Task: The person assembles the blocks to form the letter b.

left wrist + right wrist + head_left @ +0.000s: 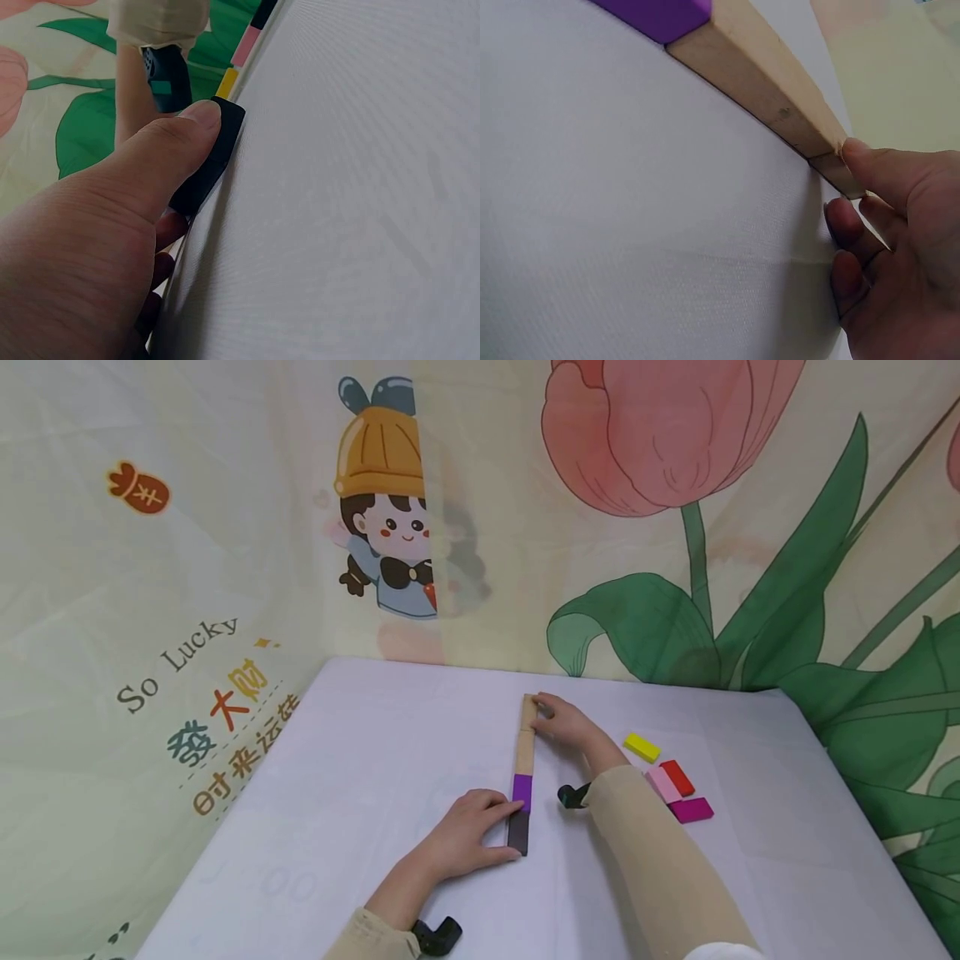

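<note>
Blocks lie end to end in a row on the white table: a short wooden block farthest away, a longer wooden block, a purple block and a black block nearest. My left hand lies on the row's left side, its fingers against the purple block and its thumb on the black block. My right hand pinches the far short wooden block, beyond the longer wooden block and the purple block.
To the right of my right forearm lie loose yellow, red, pink and magenta blocks. A printed cloth with a tulip hangs behind and beside the table. The table's right edge is near the loose blocks.
</note>
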